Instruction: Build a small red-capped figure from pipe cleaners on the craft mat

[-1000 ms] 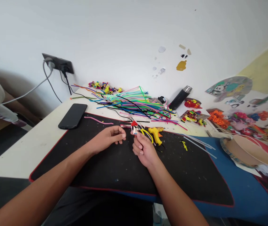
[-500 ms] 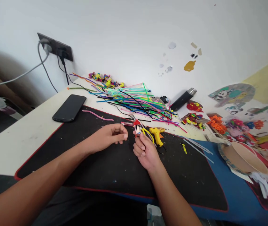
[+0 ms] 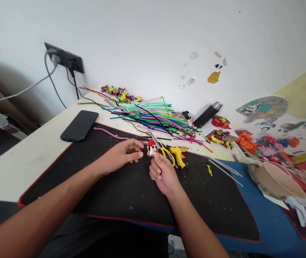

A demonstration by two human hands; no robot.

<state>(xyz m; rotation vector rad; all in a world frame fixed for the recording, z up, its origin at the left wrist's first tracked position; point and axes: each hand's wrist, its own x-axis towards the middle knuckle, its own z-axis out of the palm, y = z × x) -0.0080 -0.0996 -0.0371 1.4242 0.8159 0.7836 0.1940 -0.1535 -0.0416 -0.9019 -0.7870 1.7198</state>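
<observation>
A small figure [image 3: 152,149] with a red top and a white face with black marks is pinched upright between the thumb and fingers of my right hand [image 3: 164,172]. Just left of it, my left hand [image 3: 124,154] hovers with its fingers loosely curled and the thumb apart; I see nothing in it. Behind the figure lie scissors [image 3: 170,155] with yellow handles, their blades pointing away. A yellow glue gun [image 3: 179,155] rests right beside them. Both hands are over a black mat [image 3: 120,195] with a red edge.
A phone [image 3: 80,126] lies at the left. Pipe cleaners [image 3: 153,116] are heaped along the wall, with small figures [image 3: 122,94] behind. To the right are a black flask [image 3: 208,114], clear glue sticks [image 3: 226,168], a yellow scrap [image 3: 209,170] and a round container [image 3: 279,179].
My right hand has brought the figure slightly left, closer to my left hand, and turned it a little. More of the scissors shows behind it. My left hand has shifted slightly left.
</observation>
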